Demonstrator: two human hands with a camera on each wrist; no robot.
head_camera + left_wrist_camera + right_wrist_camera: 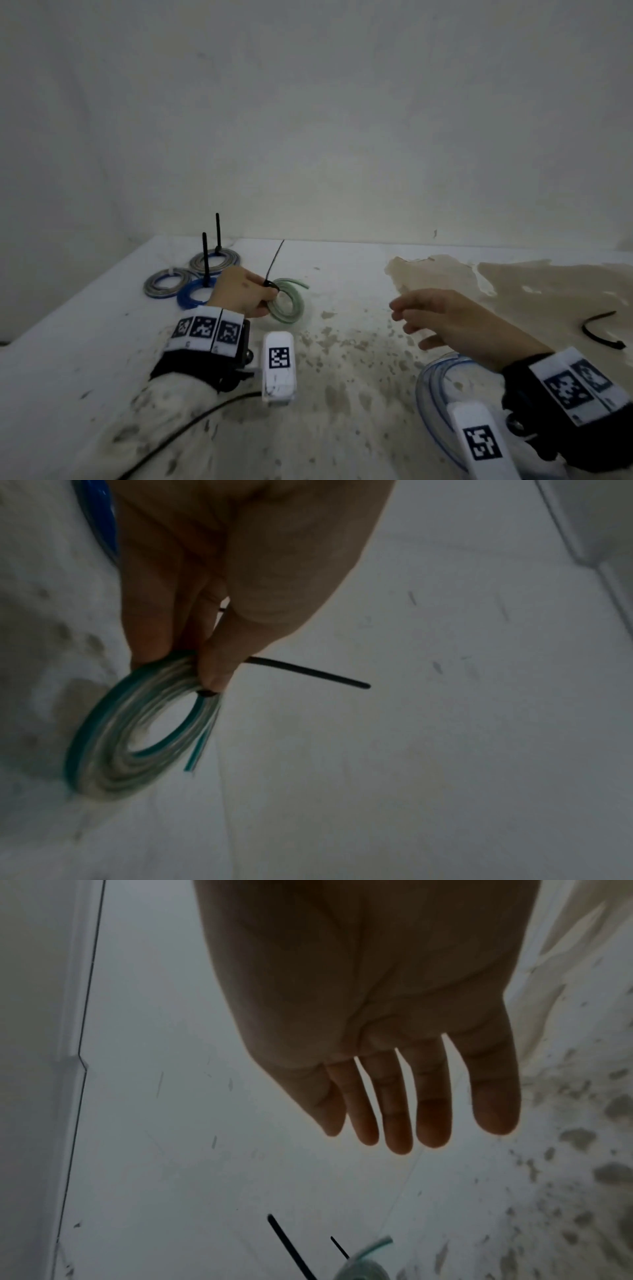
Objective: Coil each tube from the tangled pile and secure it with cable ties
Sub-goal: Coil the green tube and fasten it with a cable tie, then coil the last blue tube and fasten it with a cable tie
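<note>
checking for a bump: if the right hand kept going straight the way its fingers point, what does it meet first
Probably the green coil and its cable tie, held by the left hand. The right hand points left at them over bare table; depth is unclear.

You've got a clear coil striped teal-green (pixel 286 306), cinched by a black cable tie (pixel 273 266). Behind it sits a solid blue coil (pixel 191 298), plus two grey coils edged in blue (pixel 164 281). The bench (pixel 342 274) is white, speckled tan, with a black tie (pixel 597 330) on the beige patch.
</note>
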